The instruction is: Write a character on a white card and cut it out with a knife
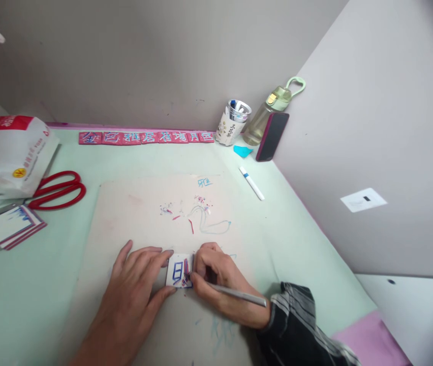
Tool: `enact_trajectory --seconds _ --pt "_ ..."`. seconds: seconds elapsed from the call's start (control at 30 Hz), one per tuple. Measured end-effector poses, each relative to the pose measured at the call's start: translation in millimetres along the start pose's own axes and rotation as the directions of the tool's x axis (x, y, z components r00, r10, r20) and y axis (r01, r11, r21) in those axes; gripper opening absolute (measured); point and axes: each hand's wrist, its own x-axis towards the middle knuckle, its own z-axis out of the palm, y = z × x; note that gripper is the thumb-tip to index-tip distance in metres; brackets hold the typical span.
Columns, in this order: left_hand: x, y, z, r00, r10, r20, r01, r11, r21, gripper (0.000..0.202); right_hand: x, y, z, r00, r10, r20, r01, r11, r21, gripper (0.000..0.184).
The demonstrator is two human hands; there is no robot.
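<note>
A small white carving block (175, 264) with a blue box-shaped character lies on the brown board (117, 208). My left hand (134, 287) steadies it from the left, thumb at the lower edge and fingertip at the upper corner. Pinched in my right hand (218, 284) is a slim silver craft knife (239, 293); its shaft slants down to the right. The tip meets the block's right part, partly hidden by my fingers. Red and blue marks and loose bits show around the tip. More red and blue shavings (201, 200) are scattered farther up the board.
At left are red-handled scissors (58, 190), stacked layered blocks (8, 229) and a white plastic package (14, 152). A row of red character tiles (146, 138) lines the wall. At right stand a pen jar (232, 124), bottle (256, 122) and phone (273, 137), near a white marker (251, 183).
</note>
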Motion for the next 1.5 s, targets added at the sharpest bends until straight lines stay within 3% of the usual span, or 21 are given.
enact_trajectory --seconds 0.57,0.9,0.97,1.03,1.13,1.23,1.33,1.4,1.5 --pt "2.4 3.1 0.1 1.0 -0.023 -0.005 0.023 1.0 0.014 0.036 -2.8 2.9 2.9 1.0 0.005 0.017 -0.006 0.999 0.039 0.028" --pt "4.0 3.8 0.8 0.996 -0.088 -0.031 0.089 0.996 0.028 0.038 -4.8 7.5 6.7 0.996 0.009 -0.093 -0.01 1.0 -0.005 0.028" --pt "3.6 3.7 2.0 0.995 -0.092 -0.046 0.094 0.995 0.044 0.039 -4.8 8.5 7.6 0.994 -0.037 -0.1 0.031 0.998 -0.06 0.028" --pt "3.4 3.7 3.0 0.993 -0.097 -0.068 0.102 0.993 0.064 0.038 -5.2 11.8 9.6 0.982 -0.168 -0.091 0.151 0.974 -0.17 0.028" --pt "3.1 3.6 3.4 0.993 -0.099 -0.068 0.106 0.989 0.104 0.036 -6.9 19.4 14.0 0.905 -0.426 0.002 0.393 0.834 -0.388 0.026" --pt "2.9 3.4 3.1 0.995 -0.083 -0.057 0.091 0.985 0.148 0.039 -8.3 23.8 16.3 0.855 -0.508 0.102 0.485 0.716 -0.502 0.025" --pt "3.3 4.0 2.4 0.996 -0.082 -0.04 0.087 0.985 0.152 0.044 -7.2 20.5 13.7 0.901 -0.435 0.009 0.4 0.821 -0.407 0.026" --pt "3.9 5.0 1.7 0.995 -0.096 -0.024 0.098 0.986 0.133 0.045 -5.8 15.8 10.2 0.955 -0.283 -0.084 0.254 0.932 -0.259 0.026" --pt "4.9 6.6 0.2 0.994 -0.107 -0.03 0.109 0.988 0.111 0.042 -5.2 10.6 5.7 0.989 -0.093 -0.112 0.082 0.991 -0.103 0.027"
